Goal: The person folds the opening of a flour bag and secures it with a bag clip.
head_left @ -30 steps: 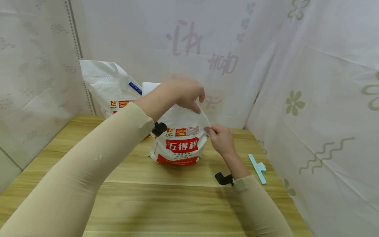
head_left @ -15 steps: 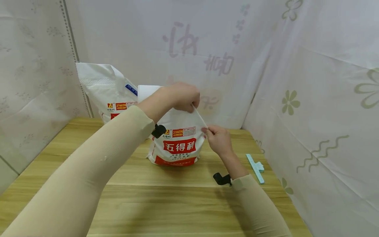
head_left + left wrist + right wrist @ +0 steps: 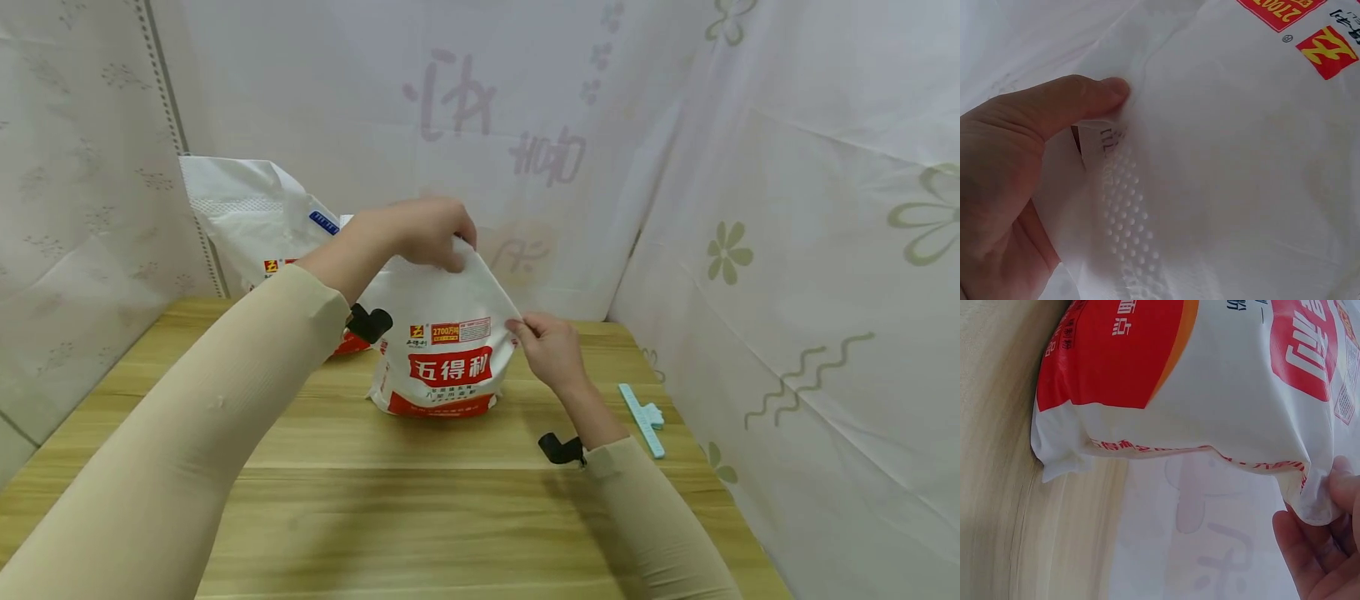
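A white and red flour bag (image 3: pixel 450 367) stands upright on the table, its top pulled up and folded. My left hand (image 3: pixel 435 229) pinches the top edge; in the left wrist view the left thumb (image 3: pixel 1094 97) lies over the white film beside an embossed dotted band. My right hand (image 3: pixel 552 346) pinches the bag's right side edge between thumb and fingers. The right wrist view shows that hand (image 3: pixel 1335 550) at the gathered corner, with the bag's side seam below. The left forearm hides part of the bag's upper left.
Behind to the left stands a second flour bag (image 3: pixel 240 192) with a blue strip (image 3: pixel 322 221) at its folded top. A pale mint bag clip (image 3: pixel 642 421) lies on the wooden table (image 3: pixel 360 517) at right. Patterned curtains (image 3: pixel 825 250) enclose the table's back and sides.
My left hand has shifted left along the top edge of the front bag, and the edge now slants straight down to my right hand. The right hand keeps its hold.
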`<state>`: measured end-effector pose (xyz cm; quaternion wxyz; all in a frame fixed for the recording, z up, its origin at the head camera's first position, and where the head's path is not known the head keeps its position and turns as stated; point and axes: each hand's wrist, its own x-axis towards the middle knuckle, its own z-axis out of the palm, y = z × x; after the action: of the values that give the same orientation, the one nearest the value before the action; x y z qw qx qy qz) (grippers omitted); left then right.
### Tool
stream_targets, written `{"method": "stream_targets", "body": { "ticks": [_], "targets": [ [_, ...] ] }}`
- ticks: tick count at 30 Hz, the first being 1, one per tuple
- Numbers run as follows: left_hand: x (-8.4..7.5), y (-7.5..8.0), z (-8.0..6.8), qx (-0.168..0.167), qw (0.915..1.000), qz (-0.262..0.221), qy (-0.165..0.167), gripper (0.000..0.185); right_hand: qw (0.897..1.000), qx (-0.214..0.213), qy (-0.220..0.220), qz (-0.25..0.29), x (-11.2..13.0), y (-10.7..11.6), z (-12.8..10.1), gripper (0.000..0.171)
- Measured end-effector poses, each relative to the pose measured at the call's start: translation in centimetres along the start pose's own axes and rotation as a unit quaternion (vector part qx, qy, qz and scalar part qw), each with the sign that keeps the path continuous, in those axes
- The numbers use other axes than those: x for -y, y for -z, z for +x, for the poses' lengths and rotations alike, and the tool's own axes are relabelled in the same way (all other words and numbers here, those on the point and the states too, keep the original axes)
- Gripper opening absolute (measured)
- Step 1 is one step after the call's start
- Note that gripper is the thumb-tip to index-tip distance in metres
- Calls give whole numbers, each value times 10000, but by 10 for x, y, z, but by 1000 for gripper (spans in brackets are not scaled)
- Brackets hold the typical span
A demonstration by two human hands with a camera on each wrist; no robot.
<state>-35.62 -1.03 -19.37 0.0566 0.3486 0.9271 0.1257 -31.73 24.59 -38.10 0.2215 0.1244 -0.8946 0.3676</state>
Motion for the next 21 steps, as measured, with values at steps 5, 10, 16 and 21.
{"method": "stream_targets", "body": {
  "ticks": [5, 10, 16, 21],
  "targets": [
    [3, -3, -3, -81, 9998, -162, -62, 23, 9993, 322, 93, 180, -4, 3, 0, 24],
    [4, -4, -5, -90, 9997, -202, -121, 24, 9922, 955, -137, 794, -14, 26, -1, 33],
    [5, -4, -7, -99, 9995, -227, -181, 23, 9941, 914, -585, -3, -52, 70, -9, 47],
    [4, -4, -10, -109, 9995, -267, -148, 22, 9766, 1513, -1221, -917, -95, 112, -24, 56]
  ]
}}
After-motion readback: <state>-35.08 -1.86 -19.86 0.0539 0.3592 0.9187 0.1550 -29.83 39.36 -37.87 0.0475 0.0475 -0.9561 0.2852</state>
